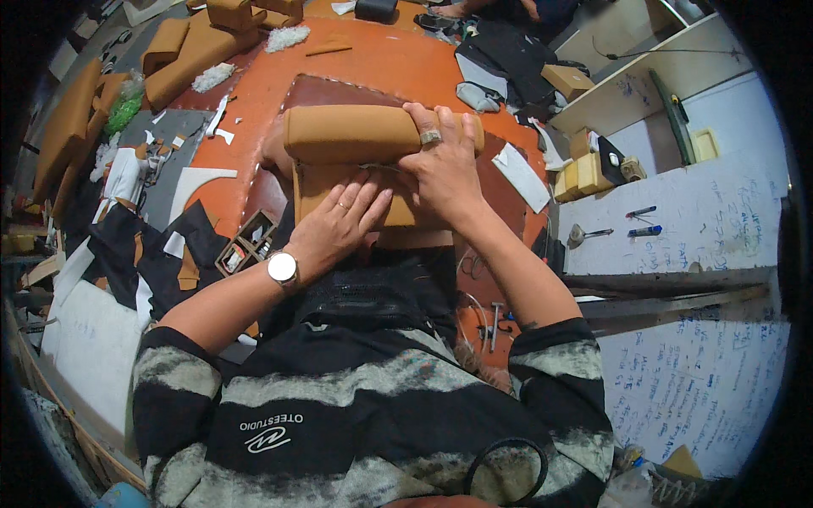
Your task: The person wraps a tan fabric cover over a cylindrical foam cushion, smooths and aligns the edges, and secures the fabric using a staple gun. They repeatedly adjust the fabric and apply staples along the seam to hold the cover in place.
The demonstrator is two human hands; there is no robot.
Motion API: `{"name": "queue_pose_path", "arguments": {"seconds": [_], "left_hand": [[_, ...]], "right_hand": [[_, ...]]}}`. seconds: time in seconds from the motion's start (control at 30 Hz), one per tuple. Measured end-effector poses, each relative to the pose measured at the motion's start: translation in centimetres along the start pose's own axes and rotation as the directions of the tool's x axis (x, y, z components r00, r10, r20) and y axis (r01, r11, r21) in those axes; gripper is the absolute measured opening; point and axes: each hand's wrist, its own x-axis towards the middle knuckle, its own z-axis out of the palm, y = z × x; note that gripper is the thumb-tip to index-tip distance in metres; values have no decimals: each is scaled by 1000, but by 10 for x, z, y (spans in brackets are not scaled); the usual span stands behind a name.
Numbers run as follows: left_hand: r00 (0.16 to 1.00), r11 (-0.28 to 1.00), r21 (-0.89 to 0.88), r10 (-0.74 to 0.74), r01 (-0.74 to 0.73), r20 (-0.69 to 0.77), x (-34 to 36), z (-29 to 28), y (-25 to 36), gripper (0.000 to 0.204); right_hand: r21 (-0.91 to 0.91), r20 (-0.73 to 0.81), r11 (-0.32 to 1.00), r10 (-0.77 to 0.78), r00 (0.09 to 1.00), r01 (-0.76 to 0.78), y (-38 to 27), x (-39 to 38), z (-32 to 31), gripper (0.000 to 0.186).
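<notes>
Tan covers the padded piece (347, 135) beneath the right grip (442, 169) and the cushions (199, 72) beyond the left grip (340, 222). Past both grips, the surface (254, 97) is bright orange, the panel (326, 89) maroon. Behind the left grip, the watch dial (282, 267) is white; farther back, the black shirt (373, 423) has blotchy pale-grey bands. Right of the right grip, blocks (584, 176) show pale yellow.

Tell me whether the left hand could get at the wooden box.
Probably yes: the left hand rests on the tan cushion, and the wooden box lies near its wrist, with nothing visible between.
</notes>
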Motion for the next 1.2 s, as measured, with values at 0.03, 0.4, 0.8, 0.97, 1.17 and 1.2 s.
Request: {"name": "queue_pose_path", "arguments": {"seconds": [0.03, 0.4, 0.8, 0.97, 1.17, 1.2], "left_hand": [[1000, 1000, 4, -14, 14, -1, 0, 2, 0, 62], [996, 994, -104, -52, 44, -77, 8, -14, -4, 75], [954, 889, -399, -284, 225, -94, 42, -21, 9, 91], [955, 889, -372, -297, 268, -21, 56, -26, 15, 72], [952, 918, -342, -265, 200, -155, 54, -10, 14, 40], [949, 916, -355, -261, 186, -176, 53, -6, 13, 34]], "right_hand": [[-4, 9, 1000, 11, 1000, -11, -1, 0, 0, 13], [32, -27, 999, 26, 999, -25, -5, -9, -1, 14], [206, -39, 974, -90, 995, 96, 12, -5, -9, 15], [168, -26, 982, -82, 996, 85, 11, -7, -9, 13], [127, -57, 989, -75, 996, 82, 8, -10, -4, 11], [115, -53, 990, -70, 996, 76, 7, -11, -3, 11]]}}
